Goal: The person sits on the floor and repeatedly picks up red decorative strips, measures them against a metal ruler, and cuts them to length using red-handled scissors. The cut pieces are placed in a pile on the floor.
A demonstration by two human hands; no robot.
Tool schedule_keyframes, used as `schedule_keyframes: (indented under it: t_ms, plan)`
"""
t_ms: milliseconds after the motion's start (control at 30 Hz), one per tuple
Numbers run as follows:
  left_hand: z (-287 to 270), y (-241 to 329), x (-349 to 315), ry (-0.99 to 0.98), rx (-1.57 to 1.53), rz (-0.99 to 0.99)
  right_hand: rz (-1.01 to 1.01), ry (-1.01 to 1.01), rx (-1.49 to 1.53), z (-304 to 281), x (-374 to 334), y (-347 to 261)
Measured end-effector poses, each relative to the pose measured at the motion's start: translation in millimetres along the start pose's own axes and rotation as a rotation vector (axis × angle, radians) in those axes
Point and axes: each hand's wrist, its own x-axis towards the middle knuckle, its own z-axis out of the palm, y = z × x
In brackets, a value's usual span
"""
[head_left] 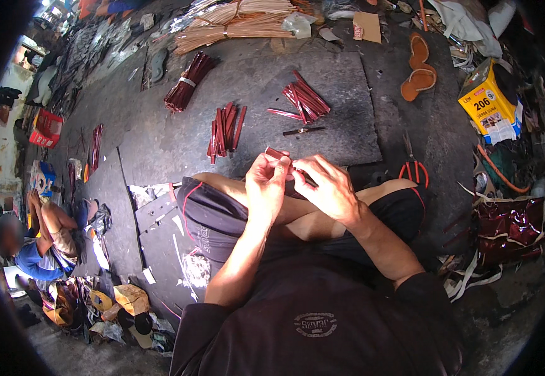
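Above my crossed legs, my left hand [265,188] pinches a short, glossy dark red strip [275,153] between thumb and fingers. Close against it, my right hand [330,191] has its fingers curled in at the strip's near end; whether it grips the strip or another small piece is hidden. Past my hands lies a small dark strip with a pale band [304,131]. Beyond that is a loose heap of dark red strips [306,99]. A smaller group of red strips [225,131] sits to the left, and a tied bundle [189,83] lies farther off.
Orange-handled pliers [414,170] rest by my right knee. Tan sandal parts [419,67] and a yellow box [491,105] are at the far right. Tied tan strips [235,28] lie along the back. Another person [43,241] sits at the left near a red box [46,128].
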Motion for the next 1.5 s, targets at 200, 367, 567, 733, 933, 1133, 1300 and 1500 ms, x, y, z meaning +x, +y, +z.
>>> schedule_keyframes:
  t_ms: [200, 367, 567, 733, 933, 1133, 1300, 1500]
  plan:
    - [14.7, 0.3, -3.7, 0.044, 0.107, 0.12, -0.11, 0.065, -0.049, 0.2, -1.5, 2.0]
    - [15.2, 0.4, -3.5, 0.006, 0.072, 0.17, -0.042, 0.082, 0.024, -1.1, 0.3, 1.6]
    - [3.4, 2.7, -4.0, -0.019, -0.051, 0.104, 0.11, -0.028, 0.074, -1.9, 6.2, -2.9]
    - [-10.2, 6.0, -9.8, -0.265, -0.076, -0.01, 0.417, -0.054, 0.443, -8.1, 8.7, -2.1]
    - [-8.0, 7.5, -19.9, -0.337, 0.369, 0.166, 0.448, -0.183, 0.481, -19.8, 12.3, 4.0]
    - [-16.5, 1.9, -14.4, -0.345, 0.775, 0.484, 0.394, -0.267, 0.449, -37.8, 13.9, 1.9]
    - [-16.7, 5.2, -12.9, -0.397, 0.714, 0.511, 0.503, -0.298, 0.653, -42.0, 9.9, 13.9]
    - [-17.5, 22.1, -13.8, -0.404, 0.517, 0.284, 0.452, -0.272, 0.519, -33.2, 10.5, 5.0]
